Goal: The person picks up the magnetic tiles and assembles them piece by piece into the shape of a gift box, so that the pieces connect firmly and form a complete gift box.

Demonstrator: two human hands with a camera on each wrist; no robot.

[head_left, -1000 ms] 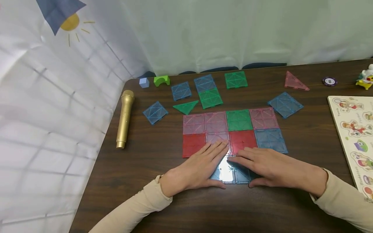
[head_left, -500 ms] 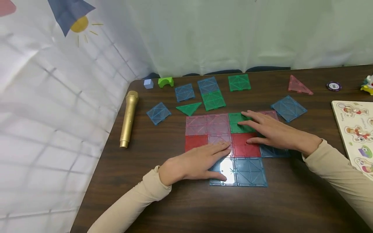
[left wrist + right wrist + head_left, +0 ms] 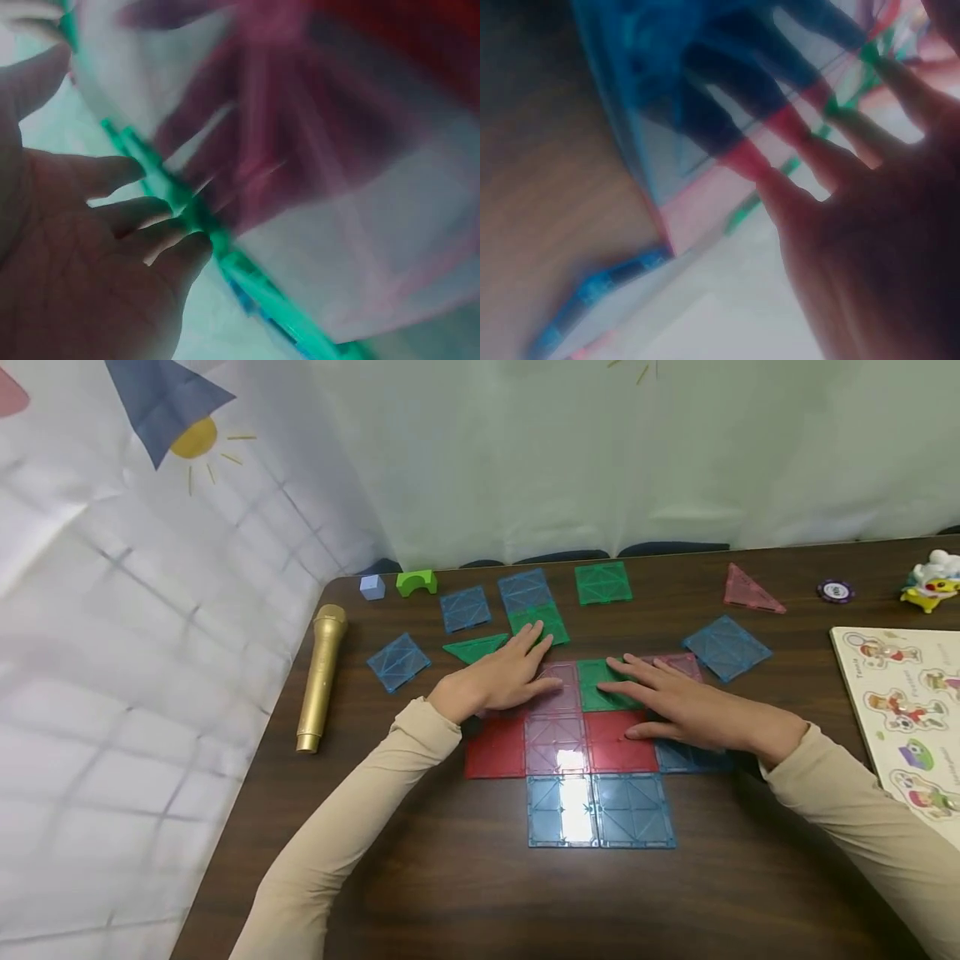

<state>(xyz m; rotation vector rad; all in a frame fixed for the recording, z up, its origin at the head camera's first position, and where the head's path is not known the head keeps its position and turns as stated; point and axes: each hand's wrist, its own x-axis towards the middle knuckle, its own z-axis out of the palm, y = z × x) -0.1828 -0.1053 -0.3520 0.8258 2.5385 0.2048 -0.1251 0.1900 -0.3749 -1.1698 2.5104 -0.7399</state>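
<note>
Translucent magnetic tiles lie edge to edge in a flat block: a pink tile [image 3: 551, 735] in the middle, red tiles [image 3: 495, 750] in the same row, a green tile [image 3: 591, 683] behind, blue tiles [image 3: 637, 810] in front. My left hand [image 3: 502, 678] reaches across the block's back left, its straight fingertips over another green tile [image 3: 555, 627] that adjoins a blue one [image 3: 523, 589]. Spread flat, my right hand [image 3: 678, 703] rests on the block's right part and partly covers the tiles there. In the left wrist view, the fingers [image 3: 135, 214] are at a green tile edge.
Loose blue tiles [image 3: 399, 662], a green triangle tile [image 3: 476, 648] and a pink triangle tile [image 3: 750, 591] lie around the block. A gold microphone [image 3: 322, 677] lies left. A picture board [image 3: 911, 710], poker chip [image 3: 835, 591] and small figurine [image 3: 930, 583] are at right.
My right hand has moved from the front blue tiles back to the block's right part. My left hand has slid from the middle and front tiles to the back left.
</note>
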